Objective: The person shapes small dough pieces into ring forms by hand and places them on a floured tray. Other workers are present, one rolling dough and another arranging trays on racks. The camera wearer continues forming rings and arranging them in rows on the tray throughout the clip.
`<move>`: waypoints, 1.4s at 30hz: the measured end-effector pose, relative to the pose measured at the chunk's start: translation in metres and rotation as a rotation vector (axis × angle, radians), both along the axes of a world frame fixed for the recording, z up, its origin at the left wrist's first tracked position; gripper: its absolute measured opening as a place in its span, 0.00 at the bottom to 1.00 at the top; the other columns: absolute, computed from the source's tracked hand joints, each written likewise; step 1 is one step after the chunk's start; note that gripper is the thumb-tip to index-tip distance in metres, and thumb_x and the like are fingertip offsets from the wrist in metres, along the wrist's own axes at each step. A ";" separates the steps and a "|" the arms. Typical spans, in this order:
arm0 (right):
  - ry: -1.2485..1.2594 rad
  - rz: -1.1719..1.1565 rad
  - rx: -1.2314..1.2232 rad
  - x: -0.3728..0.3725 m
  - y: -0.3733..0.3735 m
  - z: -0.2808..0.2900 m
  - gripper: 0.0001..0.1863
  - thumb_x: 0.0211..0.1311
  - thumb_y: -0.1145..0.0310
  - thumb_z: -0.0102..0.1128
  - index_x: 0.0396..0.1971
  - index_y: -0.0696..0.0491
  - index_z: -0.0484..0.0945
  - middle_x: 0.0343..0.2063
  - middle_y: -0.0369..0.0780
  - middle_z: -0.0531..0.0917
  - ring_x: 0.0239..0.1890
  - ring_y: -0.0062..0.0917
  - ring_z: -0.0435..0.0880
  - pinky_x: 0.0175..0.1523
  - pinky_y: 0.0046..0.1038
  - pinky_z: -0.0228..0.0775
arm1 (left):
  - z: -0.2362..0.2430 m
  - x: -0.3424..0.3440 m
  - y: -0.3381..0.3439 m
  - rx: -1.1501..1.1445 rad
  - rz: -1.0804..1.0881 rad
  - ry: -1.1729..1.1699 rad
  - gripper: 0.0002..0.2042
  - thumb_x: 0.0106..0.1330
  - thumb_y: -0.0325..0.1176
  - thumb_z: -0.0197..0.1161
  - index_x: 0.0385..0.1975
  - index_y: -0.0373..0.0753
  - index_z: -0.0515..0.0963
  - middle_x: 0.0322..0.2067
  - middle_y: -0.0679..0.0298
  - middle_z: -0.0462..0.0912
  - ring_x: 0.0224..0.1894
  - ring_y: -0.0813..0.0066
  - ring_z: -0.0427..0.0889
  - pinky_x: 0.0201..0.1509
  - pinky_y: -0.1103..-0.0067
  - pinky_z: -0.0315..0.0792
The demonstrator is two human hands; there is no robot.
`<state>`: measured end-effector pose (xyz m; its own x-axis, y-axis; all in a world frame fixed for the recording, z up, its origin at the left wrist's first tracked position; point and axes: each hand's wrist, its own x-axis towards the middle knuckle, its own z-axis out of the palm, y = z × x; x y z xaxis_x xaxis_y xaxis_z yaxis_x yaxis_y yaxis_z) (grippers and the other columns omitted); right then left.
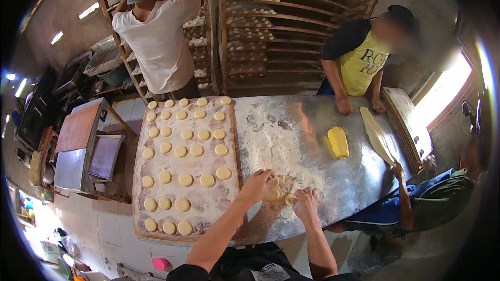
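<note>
At lower centre, the right hand (307,204) seems to pinch a dough round (290,200); the left hand (258,186) bends over more dough (272,194) on the floured table (263,110), its grip unclear. Probably light, soft, easily dented: hold the edges gently.

Pretty dim room here, and we've got the window (449,91) on the right totally blown out. The metal table (359,192) throws back glare, while the rack (297,41) sinks into shadow. Fisheye bends everything near the rim (black corners too). We can make out the dough rounds (185,179) fine, but one co-worker's head (398,31) is smeared.
</note>
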<state>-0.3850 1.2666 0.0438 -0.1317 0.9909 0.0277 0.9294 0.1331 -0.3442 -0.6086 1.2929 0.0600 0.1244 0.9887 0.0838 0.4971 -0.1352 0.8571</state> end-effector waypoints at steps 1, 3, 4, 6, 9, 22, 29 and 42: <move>-0.051 0.032 0.030 0.001 0.000 0.001 0.12 0.51 0.67 0.68 0.37 0.54 0.83 0.36 0.47 0.83 0.48 0.43 0.78 0.60 0.41 0.64 | -0.004 0.004 0.007 0.174 0.057 0.223 0.09 0.67 0.34 0.61 0.43 0.38 0.77 0.37 0.52 0.78 0.39 0.50 0.80 0.42 0.65 0.75; 0.152 0.002 -0.138 0.001 0.001 0.006 0.12 0.53 0.67 0.68 0.36 0.55 0.82 0.36 0.47 0.83 0.43 0.43 0.81 0.53 0.41 0.69 | -0.006 0.015 0.010 0.351 0.115 0.685 0.10 0.66 0.34 0.61 0.44 0.38 0.77 0.35 0.53 0.77 0.37 0.51 0.80 0.42 0.64 0.75; 0.256 0.003 -0.221 0.002 0.003 0.011 0.12 0.54 0.67 0.68 0.36 0.56 0.81 0.35 0.46 0.84 0.41 0.43 0.82 0.50 0.40 0.71 | -0.004 0.018 0.002 0.518 0.206 0.538 0.09 0.67 0.34 0.60 0.44 0.39 0.78 0.32 0.54 0.75 0.34 0.52 0.79 0.39 0.62 0.74; 0.499 0.038 -0.243 0.005 0.005 0.027 0.11 0.58 0.71 0.68 0.38 0.58 0.77 0.33 0.43 0.84 0.34 0.33 0.85 0.38 0.33 0.76 | 0.008 0.023 -0.021 0.328 0.204 0.305 0.09 0.68 0.34 0.60 0.45 0.40 0.79 0.33 0.53 0.78 0.34 0.54 0.81 0.39 0.64 0.75; 0.974 0.042 -0.466 0.000 0.005 0.052 0.15 0.58 0.77 0.67 0.43 0.59 0.73 0.34 0.41 0.83 0.36 0.24 0.83 0.39 0.27 0.76 | 0.035 0.028 -0.059 -0.098 0.112 0.047 0.11 0.69 0.35 0.62 0.46 0.38 0.80 0.35 0.53 0.83 0.36 0.62 0.84 0.40 0.70 0.77; 1.341 0.058 -0.385 -0.051 0.023 0.050 0.23 0.59 0.69 0.65 0.53 0.55 0.68 0.37 0.42 0.80 0.40 0.27 0.81 0.46 0.29 0.73 | 0.076 0.033 -0.078 -0.108 0.273 -0.177 0.16 0.57 0.31 0.72 0.42 0.30 0.80 0.31 0.57 0.86 0.34 0.70 0.87 0.40 0.76 0.79; 1.334 0.645 -0.662 -0.055 0.019 0.031 0.29 0.63 0.69 0.61 0.64 0.50 0.65 0.45 0.37 0.76 0.47 0.23 0.75 0.55 0.27 0.69 | 0.041 0.030 -0.068 0.478 0.478 -0.008 0.17 0.63 0.30 0.56 0.50 0.33 0.67 0.44 0.51 0.71 0.42 0.57 0.75 0.44 0.67 0.73; 1.711 0.252 -0.942 -0.120 -0.020 0.067 0.34 0.74 0.40 0.40 0.71 0.47 0.59 0.53 0.37 0.78 0.45 0.23 0.79 0.51 0.28 0.73 | 0.022 -0.017 -0.111 0.017 0.487 -0.487 0.23 0.75 0.54 0.44 0.50 0.37 0.64 0.40 0.50 0.76 0.39 0.56 0.81 0.36 0.68 0.76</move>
